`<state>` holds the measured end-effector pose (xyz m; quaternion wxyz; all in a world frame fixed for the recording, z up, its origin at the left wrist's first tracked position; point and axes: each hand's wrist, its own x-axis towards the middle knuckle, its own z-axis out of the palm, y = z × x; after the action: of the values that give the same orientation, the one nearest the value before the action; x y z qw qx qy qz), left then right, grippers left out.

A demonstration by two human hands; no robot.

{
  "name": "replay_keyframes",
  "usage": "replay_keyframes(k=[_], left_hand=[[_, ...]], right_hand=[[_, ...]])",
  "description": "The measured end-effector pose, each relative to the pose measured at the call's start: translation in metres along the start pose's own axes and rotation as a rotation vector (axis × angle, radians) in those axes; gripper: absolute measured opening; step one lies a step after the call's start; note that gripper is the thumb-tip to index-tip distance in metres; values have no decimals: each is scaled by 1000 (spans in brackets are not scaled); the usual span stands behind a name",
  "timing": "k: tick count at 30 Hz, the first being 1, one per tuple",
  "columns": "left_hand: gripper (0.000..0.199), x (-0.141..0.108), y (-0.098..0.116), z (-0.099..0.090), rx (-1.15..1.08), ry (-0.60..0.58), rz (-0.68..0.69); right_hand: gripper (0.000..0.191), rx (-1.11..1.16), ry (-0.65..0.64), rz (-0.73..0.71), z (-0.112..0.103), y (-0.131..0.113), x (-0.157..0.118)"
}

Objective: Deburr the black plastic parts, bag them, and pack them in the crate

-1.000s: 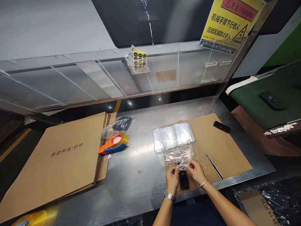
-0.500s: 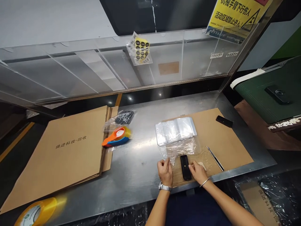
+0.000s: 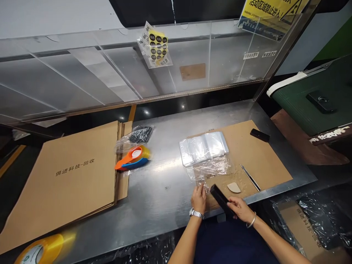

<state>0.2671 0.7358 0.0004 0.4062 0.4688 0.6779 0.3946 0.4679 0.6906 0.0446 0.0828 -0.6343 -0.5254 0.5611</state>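
My right hand (image 3: 239, 209) grips a long black plastic case (image 3: 220, 198), tilted and lifted off the cardboard, its far end pointing up and left. My left hand (image 3: 198, 200) is closed in a pinch at the near corner of a crumpled clear plastic bag (image 3: 213, 169). Beyond that bag lies a stack of flat clear bags (image 3: 203, 146). A small beige rounded piece (image 3: 233, 187) rests on the cardboard sheet (image 3: 264, 157), just beyond my right hand. To its right is a slim metal utility knife (image 3: 250, 178).
Another black part (image 3: 260, 135) lies at the cardboard's far right. An orange and blue tape dispenser (image 3: 133, 157) and a bag of black bits (image 3: 140, 135) sit by stacked cardboard (image 3: 79, 176). A tape roll (image 3: 41, 251) is near left. A green conveyor (image 3: 305, 106) carries a black part.
My right hand has raised the black case from the cardboard and turned it, uncovering the beige piece. My left hand stays at the bag's corner. The view has shifted slightly.
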Motion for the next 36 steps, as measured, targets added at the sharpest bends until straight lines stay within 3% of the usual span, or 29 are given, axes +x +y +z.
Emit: replay_keyframes(k=[4,9,14,17,26,29,33,36], left_hand=[[15,11,6,-2,-133,-159,-24],[14,9,7,-4,-186,-349,-12],[17,-12,3,8,-88,-237,-2],[23,-24,2,16,-3,-159,18],[27,-32,2,6,167,-197,250],[28,-38,15,5,208,-217,326],[24,-46,42,2,224,-333,474],[29,-39,55,-9,200,-350,562]], right_hand=[[42,98,-105,18,5,8,0],[35,25,15,52,6,18,14],[20,-211,204,-41,7,11,11],[12,-330,249,-111,10,3,8],[13,-420,274,-78,15,-11,24],[23,-429,292,-70,16,-23,23],[43,-482,299,-99,11,-49,11],[28,-488,355,-75,1,-72,1]])
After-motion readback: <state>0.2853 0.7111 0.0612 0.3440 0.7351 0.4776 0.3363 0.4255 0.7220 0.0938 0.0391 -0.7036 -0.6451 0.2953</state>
